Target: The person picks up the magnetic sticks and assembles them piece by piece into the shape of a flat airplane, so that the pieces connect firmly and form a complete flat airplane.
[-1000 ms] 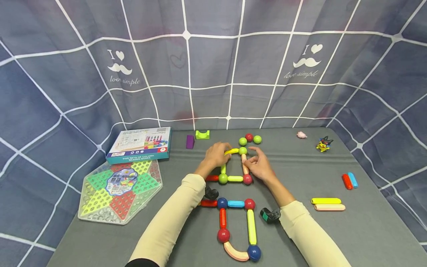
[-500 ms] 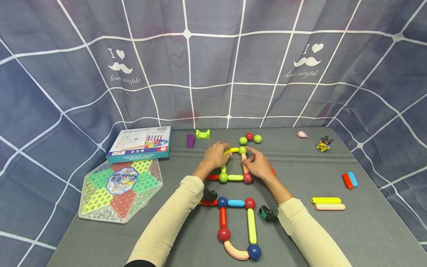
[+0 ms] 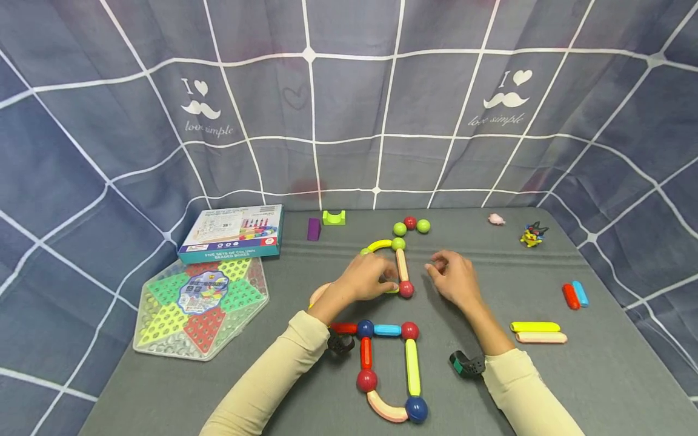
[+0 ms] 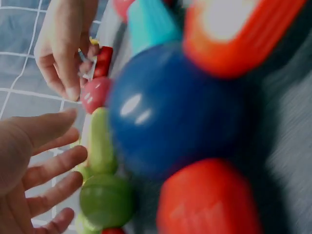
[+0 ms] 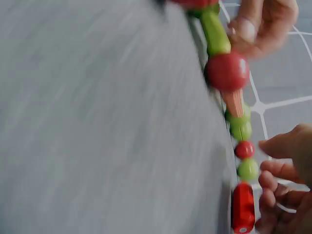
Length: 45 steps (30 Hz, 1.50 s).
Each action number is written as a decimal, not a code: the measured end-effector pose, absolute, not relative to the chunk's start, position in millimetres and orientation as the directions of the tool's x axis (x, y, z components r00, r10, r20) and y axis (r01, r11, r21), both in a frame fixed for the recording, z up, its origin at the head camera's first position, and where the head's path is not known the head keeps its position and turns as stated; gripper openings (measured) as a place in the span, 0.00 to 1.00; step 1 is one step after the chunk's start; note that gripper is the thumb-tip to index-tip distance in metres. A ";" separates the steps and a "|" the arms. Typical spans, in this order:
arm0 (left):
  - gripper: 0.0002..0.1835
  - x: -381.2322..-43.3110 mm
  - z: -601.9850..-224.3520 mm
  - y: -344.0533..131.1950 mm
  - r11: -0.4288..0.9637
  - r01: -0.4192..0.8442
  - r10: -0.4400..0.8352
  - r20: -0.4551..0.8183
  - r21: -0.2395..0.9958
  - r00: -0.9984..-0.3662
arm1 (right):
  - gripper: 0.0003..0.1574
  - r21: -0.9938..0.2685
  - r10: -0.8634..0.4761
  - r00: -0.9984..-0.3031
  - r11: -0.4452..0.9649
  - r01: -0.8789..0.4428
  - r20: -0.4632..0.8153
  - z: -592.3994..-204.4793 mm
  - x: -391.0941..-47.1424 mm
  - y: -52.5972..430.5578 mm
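My left hand (image 3: 372, 277) hovers over the far figure of magnetic sticks and balls, its fingers spread in the left wrist view. It hides the figure's left side. Still showing are a curved yellow stick (image 3: 378, 244), a green ball (image 3: 398, 244), a pale wooden stick (image 3: 402, 265) and a red ball (image 3: 406, 289). To the right of them, my right hand (image 3: 454, 277) has loosely bent fingers and grips nothing. A red stick (image 5: 243, 207) lies close by its fingertips in the right wrist view; the hand covers it in the head view.
Nearer me lies another stick-and-ball figure with a blue ball (image 3: 417, 409) at its corner. Loose yellow (image 3: 535, 326) and pale sticks are at right. Spare balls (image 3: 410, 223) sit at the back. A box (image 3: 231, 233) and a hexagonal game board (image 3: 202, 309) occupy the left.
My left hand has let go of the curved yellow stick and moved nearer me. My right hand has left the pale stick and moved right, away from the figure.
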<state>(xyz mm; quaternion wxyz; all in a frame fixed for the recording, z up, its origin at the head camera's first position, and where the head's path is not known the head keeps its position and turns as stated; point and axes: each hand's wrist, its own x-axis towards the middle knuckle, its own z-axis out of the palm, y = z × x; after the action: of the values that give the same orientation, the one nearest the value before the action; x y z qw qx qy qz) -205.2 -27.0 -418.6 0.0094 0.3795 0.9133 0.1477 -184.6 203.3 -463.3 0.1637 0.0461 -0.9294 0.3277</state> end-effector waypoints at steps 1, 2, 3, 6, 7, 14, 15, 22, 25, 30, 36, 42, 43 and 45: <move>0.08 -202.7 -419.9 -25.8 0.671 0.694 0.701 0.080 0.262 -0.708 | 0.15 -0.557 0.026 -0.940 0.811 -0.180 0.341 -463.3 -180.6 209.3; 0.08 -200.9 -421.8 -24.6 0.679 0.694 0.701 0.069 0.239 -0.710 | 0.15 -0.526 0.025 -0.940 0.834 -0.168 0.340 -463.6 -176.9 214.6; 0.08 -199.3 -423.6 -23.7 0.688 0.690 0.697 0.062 0.222 -0.715 | 0.15 -0.505 0.023 -0.944 0.849 -0.156 0.329 -463.9 -173.4 219.5; 0.08 -196.8 -428.0 -21.4 0.712 0.677 0.681 0.054 0.185 -0.731 | 0.14 -0.473 0.003 -0.956 0.869 -0.142 0.292 -464.8 -166.2 231.7; 0.08 -196.4 -429.0 -20.9 0.719 0.672 0.674 0.058 0.177 -0.736 | 0.14 -0.470 -0.005 -0.958 0.871 -0.144 0.286 -465.2 -164.9 235.4; 0.08 -194.3 -432.0 -17.9 0.729 0.663 0.660 0.082 0.172 -0.747 | 0.18 -0.462 -0.027 -0.971 0.876 -0.137 0.237 -462.0 -156.1 262.1; 0.08 -193.6 -432.5 -17.3 0.729 0.662 0.659 0.084 0.174 -0.747 | 0.18 -0.464 -0.030 -0.970 0.874 -0.143 0.242 -461.3 -153.2 267.5; 0.10 -189.3 -436.5 -16.4 0.719 0.667 0.660 0.108 0.196 -0.744 | 0.12 -0.474 -0.099 -0.937 0.841 -0.259 0.336 -454.0 -104.1 323.1; 0.10 -188.4 -437.2 -17.1 0.718 0.665 0.656 0.118 0.206 -0.745 | 0.13 -0.455 -0.086 -0.945 0.861 -0.230 0.316 -450.9 -80.4 345.2; 0.10 -188.4 -436.3 -19.1 0.724 0.658 0.647 0.126 0.206 -0.752 | 0.16 -0.412 -0.078 -0.974 0.897 -0.161 0.212 -451.3 -63.9 361.4; 0.10 -188.8 -437.8 -19.5 0.721 0.661 0.653 0.113 0.208 -0.749 | 0.16 -0.364 -0.087 -0.980 0.919 -0.148 0.180 -452.3 -70.2 356.0; 0.10 -187.9 -436.9 -17.9 0.725 0.657 0.647 0.120 0.206 -0.753 | 0.14 -0.398 -0.156 -0.957 0.884 -0.245 0.243 -441.7 -89.4 320.1; 0.10 -187.6 -436.7 -17.3 0.727 0.655 0.645 0.122 0.206 -0.754 | 0.14 -0.408 -0.176 -0.952 0.873 -0.268 0.249 -440.1 -93.7 311.3; 0.11 -187.0 -436.3 -15.8 0.731 0.651 0.641 0.122 0.203 -0.758 | 0.14 -0.415 -0.218 -0.943 0.856 -0.308 0.251 -438.3 -101.9 292.3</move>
<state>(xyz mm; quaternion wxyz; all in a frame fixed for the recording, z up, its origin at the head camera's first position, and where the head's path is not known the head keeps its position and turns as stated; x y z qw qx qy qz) -187.0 -15.8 -436.3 -0.0215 0.3473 0.9301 0.1174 -101.9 292.3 -438.3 0.0979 0.1372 -0.9583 0.2306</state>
